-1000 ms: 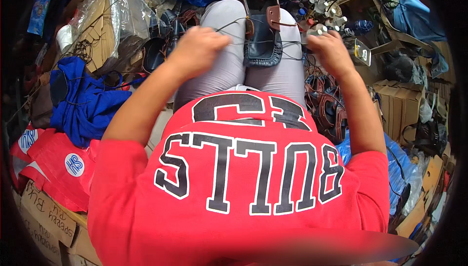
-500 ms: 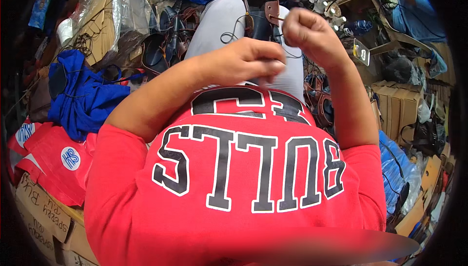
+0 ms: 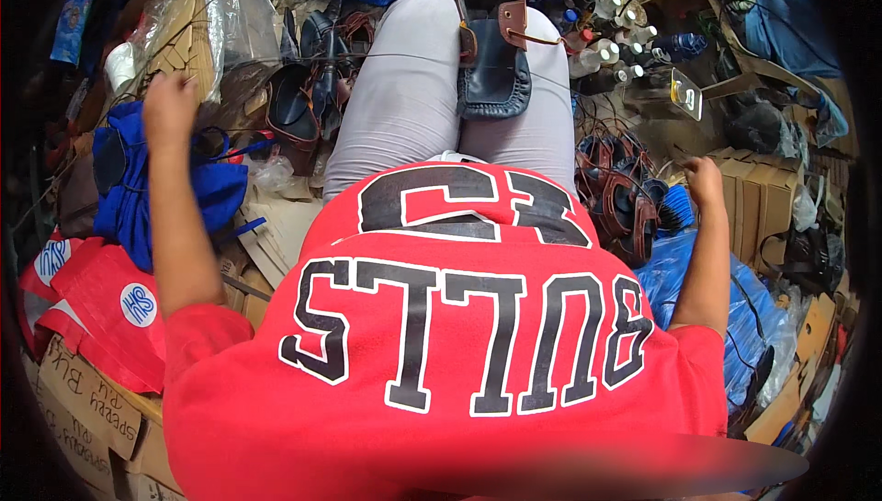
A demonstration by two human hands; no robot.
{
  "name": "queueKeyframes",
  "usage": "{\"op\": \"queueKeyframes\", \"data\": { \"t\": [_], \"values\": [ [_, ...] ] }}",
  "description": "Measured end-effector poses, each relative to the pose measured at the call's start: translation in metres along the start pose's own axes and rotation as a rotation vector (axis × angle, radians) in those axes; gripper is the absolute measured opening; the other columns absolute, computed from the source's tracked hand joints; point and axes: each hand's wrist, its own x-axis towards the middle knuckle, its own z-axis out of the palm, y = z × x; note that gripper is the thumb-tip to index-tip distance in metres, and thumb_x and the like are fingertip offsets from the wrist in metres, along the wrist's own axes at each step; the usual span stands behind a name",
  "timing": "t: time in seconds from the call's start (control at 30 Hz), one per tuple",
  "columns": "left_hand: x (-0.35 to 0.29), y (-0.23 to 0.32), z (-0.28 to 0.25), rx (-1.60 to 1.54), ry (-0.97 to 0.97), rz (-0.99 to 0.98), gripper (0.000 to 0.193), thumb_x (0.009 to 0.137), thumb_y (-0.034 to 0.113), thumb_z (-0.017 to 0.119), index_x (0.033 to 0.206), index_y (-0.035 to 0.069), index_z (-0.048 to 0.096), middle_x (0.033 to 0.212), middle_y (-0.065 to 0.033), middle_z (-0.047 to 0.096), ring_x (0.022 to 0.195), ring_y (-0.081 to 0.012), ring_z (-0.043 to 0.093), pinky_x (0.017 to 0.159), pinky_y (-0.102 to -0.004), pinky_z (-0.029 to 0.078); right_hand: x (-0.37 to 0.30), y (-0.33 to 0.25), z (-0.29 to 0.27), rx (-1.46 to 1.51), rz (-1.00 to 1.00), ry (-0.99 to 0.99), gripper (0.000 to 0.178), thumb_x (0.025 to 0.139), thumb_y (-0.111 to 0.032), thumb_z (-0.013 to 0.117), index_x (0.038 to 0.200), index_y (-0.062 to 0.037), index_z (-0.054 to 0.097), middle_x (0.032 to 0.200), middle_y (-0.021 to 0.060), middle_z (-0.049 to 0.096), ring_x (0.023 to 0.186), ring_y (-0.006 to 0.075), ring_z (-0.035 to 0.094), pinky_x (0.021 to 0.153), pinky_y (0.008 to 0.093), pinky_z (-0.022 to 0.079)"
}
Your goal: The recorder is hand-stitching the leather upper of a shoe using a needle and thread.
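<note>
Between my knees rests a moccasin-style shoe upper (image 3: 494,69), dark navy with brown leather at the collar and a puckered, stitched toe facing me. A short brown lace sticks out from its right side. My left hand (image 3: 172,111) is raised far out to the left, its fingers closed on a thin dark thread (image 3: 367,56) that runs across to the shoe. Out to the right, my right hand (image 3: 705,181) is closed too, pinching the thread's other side; its fingertips are small in view. Neither hand touches the shoe.
Several small bottles (image 3: 606,56) stand beyond my right knee. More brown and navy shoe uppers (image 3: 620,189) lie right of my thigh, others (image 3: 294,101) to the left. Blue cloth (image 3: 165,180), a red bag (image 3: 101,308) and cardboard (image 3: 744,198) crowd both sides.
Both hands were close together over my lap near the shoe. They have swept apart, left hand to the left, right hand outward and nearer me, drawing the thread out.
</note>
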Motion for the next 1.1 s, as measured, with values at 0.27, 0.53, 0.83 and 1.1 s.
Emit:
{"op": "queueKeyframes", "data": {
  "t": [0.27, 0.53, 0.83, 1.1],
  "values": [
    [0.006, 0.283, -0.018, -1.140, -0.221, 0.563, 0.060, 0.067, 0.023, 0.079, 0.119, 0.006, 0.056, 0.115, -0.0136, 0.059, 0.109, -0.0262, 0.055, 0.092, -0.0328, 0.043, 0.006, -0.246, -0.052, 0.744, -0.673, -0.025, 0.013, 0.078, -0.003, 0.066, 0.091, -0.0031, 0.068, 0.089, 0.0060, 0.066, 0.085, 0.0140, 0.061, 0.078, 0.0267, 0.047],
    [0.034, 0.331, 0.001, -1.191, -0.531, 0.601, 0.058, 0.059, 0.028, 0.084, 0.106, 0.004, 0.060, 0.097, -0.0118, 0.066, 0.092, -0.0245, 0.063, 0.081, -0.0316, 0.048, 0.031, -0.270, -0.044, 0.827, -0.717, -0.122, 0.011, 0.076, 0.004, 0.063, 0.083, -0.0035, 0.066, 0.086, 0.0019, 0.059, 0.085, 0.0132, 0.056, 0.078, 0.0265, 0.045],
    [0.031, 0.333, 0.013, -1.355, -0.806, 0.606, 0.033, 0.068, 0.021, 0.078, 0.097, 0.008, 0.071, 0.086, -0.0070, 0.070, 0.081, -0.0167, 0.064, 0.079, -0.0278, 0.047, 0.025, -0.270, -0.028, 0.950, -0.753, -0.244, 0.016, 0.075, 0.006, 0.064, 0.085, -0.0047, 0.068, 0.088, 0.0024, 0.060, 0.084, 0.0113, 0.059, 0.075, 0.0239, 0.048],
    [0.033, 0.326, 0.002, -1.118, -0.764, 0.875, 0.026, 0.076, 0.014, 0.070, 0.102, 0.009, 0.070, 0.103, -0.0088, 0.064, 0.095, -0.0215, 0.061, 0.086, -0.0294, 0.045, 0.005, -0.271, -0.023, 0.806, -0.789, 0.032, 0.024, 0.071, 0.004, 0.066, 0.091, -0.0093, 0.070, 0.084, 0.0035, 0.060, 0.077, 0.0144, 0.061, 0.070, 0.0252, 0.048]
  ]
}}
